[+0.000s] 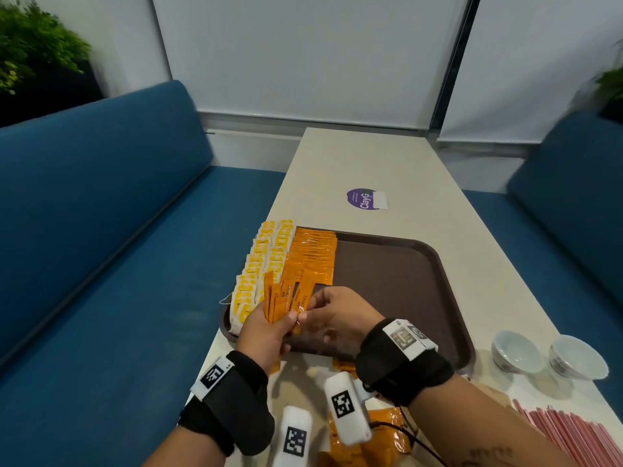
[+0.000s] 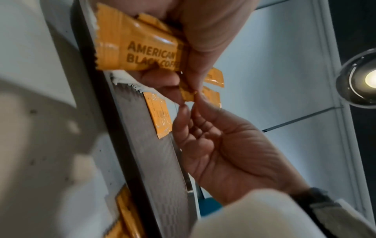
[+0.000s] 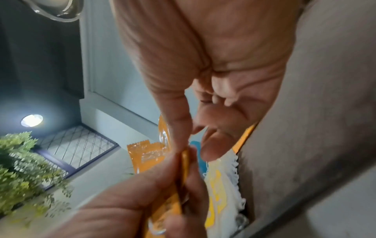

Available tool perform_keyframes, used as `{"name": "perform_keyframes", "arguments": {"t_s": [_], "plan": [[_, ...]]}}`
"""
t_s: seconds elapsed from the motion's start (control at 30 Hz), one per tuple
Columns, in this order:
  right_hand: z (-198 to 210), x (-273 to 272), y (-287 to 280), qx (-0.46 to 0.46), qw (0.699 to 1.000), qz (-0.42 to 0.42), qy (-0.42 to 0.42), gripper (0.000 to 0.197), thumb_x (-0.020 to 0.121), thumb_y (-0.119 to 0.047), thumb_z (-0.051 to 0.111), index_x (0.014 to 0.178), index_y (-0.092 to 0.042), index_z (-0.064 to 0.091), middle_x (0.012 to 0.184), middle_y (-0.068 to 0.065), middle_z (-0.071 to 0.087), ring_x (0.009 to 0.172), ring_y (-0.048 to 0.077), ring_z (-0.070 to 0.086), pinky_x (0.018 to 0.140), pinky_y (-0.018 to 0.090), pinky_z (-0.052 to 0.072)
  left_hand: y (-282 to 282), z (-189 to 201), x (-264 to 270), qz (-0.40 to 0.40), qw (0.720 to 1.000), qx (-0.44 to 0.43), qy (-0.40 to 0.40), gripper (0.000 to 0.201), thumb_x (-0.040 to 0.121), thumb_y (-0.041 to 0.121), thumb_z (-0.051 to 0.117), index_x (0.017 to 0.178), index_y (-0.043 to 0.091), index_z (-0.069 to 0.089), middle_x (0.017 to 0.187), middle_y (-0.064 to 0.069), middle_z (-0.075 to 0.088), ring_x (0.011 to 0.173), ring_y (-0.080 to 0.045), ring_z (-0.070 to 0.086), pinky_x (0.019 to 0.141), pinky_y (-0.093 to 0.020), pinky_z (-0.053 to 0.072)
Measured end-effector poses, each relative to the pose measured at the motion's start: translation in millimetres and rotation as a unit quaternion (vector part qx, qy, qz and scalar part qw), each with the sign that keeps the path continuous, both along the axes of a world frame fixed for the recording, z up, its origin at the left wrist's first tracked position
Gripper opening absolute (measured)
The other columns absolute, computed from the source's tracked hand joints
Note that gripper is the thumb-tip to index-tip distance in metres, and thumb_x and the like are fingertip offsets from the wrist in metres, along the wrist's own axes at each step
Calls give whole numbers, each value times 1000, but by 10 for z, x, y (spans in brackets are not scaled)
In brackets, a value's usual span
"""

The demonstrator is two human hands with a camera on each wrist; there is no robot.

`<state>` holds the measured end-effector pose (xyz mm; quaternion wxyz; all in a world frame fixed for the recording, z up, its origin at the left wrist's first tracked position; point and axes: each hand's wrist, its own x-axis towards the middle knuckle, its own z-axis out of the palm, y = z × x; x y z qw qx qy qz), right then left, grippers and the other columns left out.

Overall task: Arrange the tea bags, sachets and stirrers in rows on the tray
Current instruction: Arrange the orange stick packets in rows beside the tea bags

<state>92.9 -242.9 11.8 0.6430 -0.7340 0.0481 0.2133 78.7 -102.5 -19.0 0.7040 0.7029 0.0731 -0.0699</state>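
A: Where did we have our grip just then?

B: Our left hand (image 1: 261,326) was clenched round a fan of orange sachets (image 1: 285,296), held upright over the tray's near left corner. Our right hand (image 1: 337,318) pinched the lower end of one sachet between thumb and fingertips (image 2: 184,111), at the fan's right edge.

A: Why fanned, do we think?

B: Probably so that each sachet showed an edge and we could draw them off singly. A flat stack would have given the right hand nothing to catch.

A: And why hold them over that corner?

B: The sachet row (image 1: 312,257) on the tray (image 1: 438,264) ran from the far edge toward us and stopped just short of our hands. We judged the next one belonged at its near end, so the supply hovered right there.

A: The tea bags?

B: Two yellow-and-white rows of tea bags (image 1: 261,264) lay at the tray's left side, just beside the sachet row. Most of the tray to the right was bare brown.

A: What waited beyond?

B: Loose sachets (image 1: 381,429) lay on the bench (image 1: 354,156) below our wrists. The pink stirrers (image 1: 566,433) lay at the near right, off the tray, with two small bowls (image 1: 549,355) beyond them.
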Motion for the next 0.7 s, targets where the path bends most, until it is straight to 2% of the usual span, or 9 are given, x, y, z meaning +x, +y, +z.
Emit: {"name": "perform_keyframes", "arguments": {"t_s": [0.03, 0.07, 0.13, 0.23, 0.33, 0.43, 0.5, 0.6, 0.7], "plan": [[20, 28, -26, -19, 999, 2, -30, 16, 80, -11, 73, 88, -9, 59, 78, 8, 65, 65, 14, 62, 56, 25, 50, 22, 5, 24, -7, 1000, 24, -7, 17, 92, 9, 55, 108, 11, 61, 71, 2, 59, 59, -11, 50, 43, -18, 38], [46, 66, -65, -31, 998, -6, -55, 19, 80, -11, 73, 93, -9, 59, 80, 4, 65, 64, 8, 62, 57, 20, 49, 39, 14, 46, -16, 999, 39, -12, 17, 92, 8, 55, 108, 11, 61, 70, 3, 58, 58, -10, 49, 44, -17, 37], [114, 143, -154, -46, 995, -26, -83, 21, 82, -8, 70, 100, -12, 60, 77, -2, 60, 51, -1, 55, 44, 13, 41, 68, 42, 81, -40, 998, 50, -14, 15, 92, 7, 54, 105, 11, 59, 72, 2, 57, 60, -10, 49, 42, -12, 37], [151, 275, -276, -69, 994, -14, -79, 14, 82, -6, 70, 91, -14, 64, 73, 1, 56, 44, 4, 43, 38, 16, 33, 82, 59, 124, -49, 997, 58, -8, 13, 93, 9, 53, 103, 14, 59, 74, 0, 55, 62, -12, 49, 43, -13, 37], [113, 433, -372, -76, 995, -50, -41, 11, 84, -1, 66, 82, -12, 63, 66, 4, 56, 46, 9, 42, 37, 17, 30, 107, 10, 198, 10, 999, 29, 18, 13, 95, 13, 49, 102, 14, 61, 74, -2, 53, 62, -13, 46, 48, -20, 34], [34, 617, -455, -60, 990, -126, 0, 16, 87, 3, 61, 79, -11, 58, 74, 10, 62, 54, 13, 56, 39, 19, 36, 163, -76, 269, 74, 996, -7, 46, 15, 96, 17, 50, 100, 13, 64, 74, -7, 44, 61, -14, 38, 46, -22, 30], [-30, 724, -469, -41, 987, -153, 31, 17, 88, 6, 57, 80, -8, 55, 78, 13, 63, 57, 17, 59, 40, 22, 43, 200, -135, 304, 95, 994, -20, 56, 18, 95, 18, 52, 100, 11, 67, 71, -7, 39, 59, -15, 35, 46, -23, 29], [-68, 849, -435, -63, 985, -142, 72, 15, 88, 6, 57, 84, -8, 54, 78, 13, 63, 60, 18, 62, 51, 27, 53, 230, -171, 326, 104, 992, -25, 70, 17, 94, 20, 54, 97, 12, 69, 70, -6, 38, 58, -16, 35, 47, -25, 31], [-63, 953, -382, -120, 982, -114, 95, 14, 87, 1, 62, 87, -10, 55, 85, 10, 64, 65, 17, 61, 53, 28, 51, 246, -156, 322, 99, 991, -38, 76, 16, 93, 18, 55, 96, 12, 69, 68, -7, 39, 58, -16, 35, 48, -26, 31]]}}
